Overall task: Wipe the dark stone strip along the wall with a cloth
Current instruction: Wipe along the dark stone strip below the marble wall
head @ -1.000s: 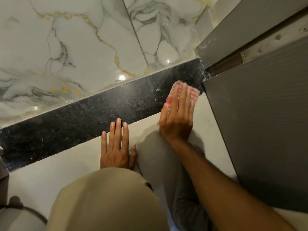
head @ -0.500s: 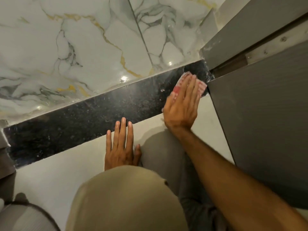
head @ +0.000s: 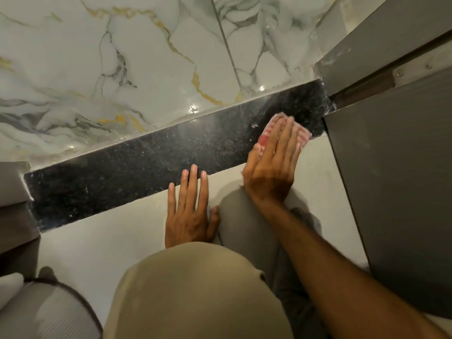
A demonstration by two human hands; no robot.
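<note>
A dark speckled stone strip (head: 137, 165) runs diagonally along the foot of the white marble wall. My right hand (head: 274, 165) lies flat, fingers together, pressing a red-and-white checked cloth (head: 302, 135) against the strip's right end, close to the grey door. Most of the cloth is hidden under my fingers. My left hand (head: 189, 211) rests flat and spread on the pale floor, its fingertips at the strip's lower edge, holding nothing.
A grey door panel (head: 396, 192) and its frame (head: 367, 45) close off the right. A grey ledge (head: 12, 182) ends the strip on the left. My bent knee (head: 195, 294) fills the foreground, and a ribbed grey object (head: 44, 311) sits bottom left.
My right hand with the cloth has slid up onto the strip near the door corner, then slightly left. The left hand stays planted. The view has shifted, showing more of the strip's left end.
</note>
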